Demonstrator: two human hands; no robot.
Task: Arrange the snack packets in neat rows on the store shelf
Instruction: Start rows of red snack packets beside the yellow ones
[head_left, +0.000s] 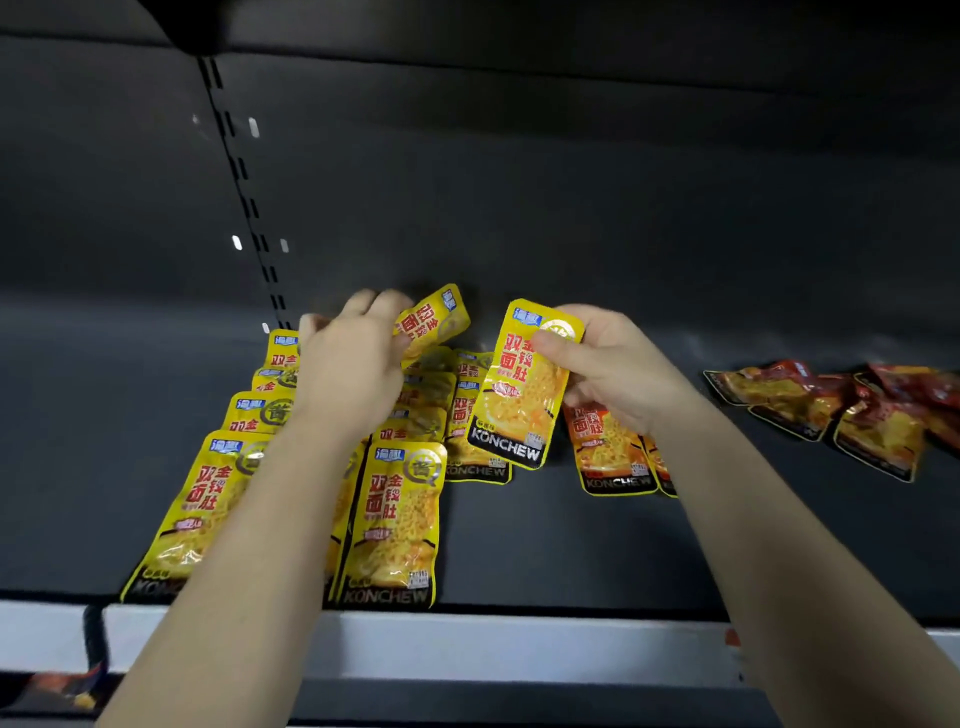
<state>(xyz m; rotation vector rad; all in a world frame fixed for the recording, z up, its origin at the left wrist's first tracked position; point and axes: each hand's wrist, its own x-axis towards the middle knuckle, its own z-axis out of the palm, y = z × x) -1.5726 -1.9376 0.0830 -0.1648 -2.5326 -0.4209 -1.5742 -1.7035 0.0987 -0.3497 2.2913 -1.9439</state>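
left grip (353, 364), palm down, around tilted packet (436, 319); right grip (618, 364), thumb forward, around raised packet (519, 395)

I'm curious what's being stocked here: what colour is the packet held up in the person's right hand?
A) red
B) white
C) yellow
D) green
C: the right hand pinches a yellow packet, with the thumb across its front.

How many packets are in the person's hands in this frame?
2. One tilted yellow packet in the left hand, farther back; a second yellow packet in the right hand. Another stacked behind either may be hidden.
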